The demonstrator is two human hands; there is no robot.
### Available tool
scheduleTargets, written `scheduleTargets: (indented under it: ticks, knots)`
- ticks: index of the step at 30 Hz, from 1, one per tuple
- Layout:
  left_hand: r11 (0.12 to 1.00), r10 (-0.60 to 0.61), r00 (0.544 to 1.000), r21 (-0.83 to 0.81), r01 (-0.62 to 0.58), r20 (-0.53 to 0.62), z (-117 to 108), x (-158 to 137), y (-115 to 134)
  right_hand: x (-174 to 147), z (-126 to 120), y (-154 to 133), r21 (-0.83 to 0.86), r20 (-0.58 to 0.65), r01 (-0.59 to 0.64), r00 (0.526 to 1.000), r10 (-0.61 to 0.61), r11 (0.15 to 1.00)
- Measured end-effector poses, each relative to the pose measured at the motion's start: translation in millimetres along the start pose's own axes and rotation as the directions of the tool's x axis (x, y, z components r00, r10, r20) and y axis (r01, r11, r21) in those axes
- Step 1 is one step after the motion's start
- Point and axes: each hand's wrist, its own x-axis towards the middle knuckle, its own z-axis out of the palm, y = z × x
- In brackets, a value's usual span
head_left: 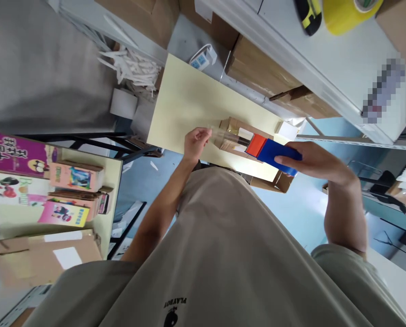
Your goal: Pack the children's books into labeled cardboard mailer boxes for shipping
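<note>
My right hand point(308, 158) is wrapped round a blue and red tape dispenser point(269, 151), tilted toward the middle of the view. From its red end a strip of clear tape point(219, 133) seems to stretch to my left hand point(196, 143), whose thumb and fingertips pinch together at the strip's free end. Below the strip lies a brown cardboard box point(230, 123) with white labels, on a pale yellow tabletop point(185, 97). Dispenser and tape hide part of the box. Whether the tape touches the box I cannot tell.
Above the table, a grey shelf point(291, 50) bears a yellow tape roll point(339, 18) and a yellow-black cutter point(310, 18). Large cartons point(260, 66) and a power strip point(201, 60) sit behind the table. Booklets point(65, 213) and another carton point(46, 254) are at left.
</note>
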Motion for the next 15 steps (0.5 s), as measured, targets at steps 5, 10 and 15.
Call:
scheduleTargets:
  ticks: [5, 10, 15]
  knots:
    - [0.989, -0.135, 0.988, -0.047, 0.139, 0.08, 22, 23, -10, 6, -20, -37, -0.151, -0.051, -0.069, 0.997, 0.062, 0.986]
    - [0.965, -0.245, 0.963, -0.065, 0.253, 0.11, 28, 23, -19, 23, -15, -57, -0.222, -0.038, -0.074, 0.997, 0.068, 0.972]
    - [0.944, -0.318, 0.942, -0.061, 0.325, 0.102, 29, 23, -29, 32, -9, -67, -0.215, -0.045, -0.071, 0.997, 0.063, 0.974]
